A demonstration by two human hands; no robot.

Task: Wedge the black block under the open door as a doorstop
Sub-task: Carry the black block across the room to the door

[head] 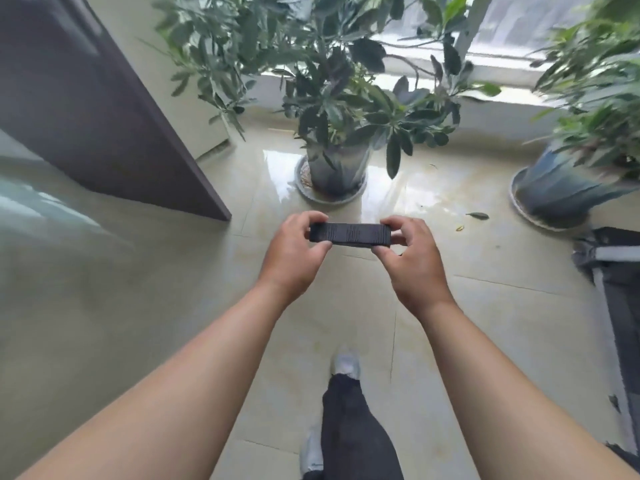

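A long, flat black block [349, 234] with fine ridges on its face is held level in front of me, well above the floor. My left hand [298, 252] pinches its left end and my right hand [410, 259] pinches its right end. The dark brown door [86, 98] stands open at the upper left, its lower corner ending on the tiled floor a short way left of and beyond my left hand. The block and the door are apart.
A potted plant [337, 168] in a saucer stands straight ahead by the window. A second potted plant [561, 188] sits at the right. Dark equipment [609, 271] lies along the right edge. My legs and white shoes [346, 363] are below on glossy beige tiles.
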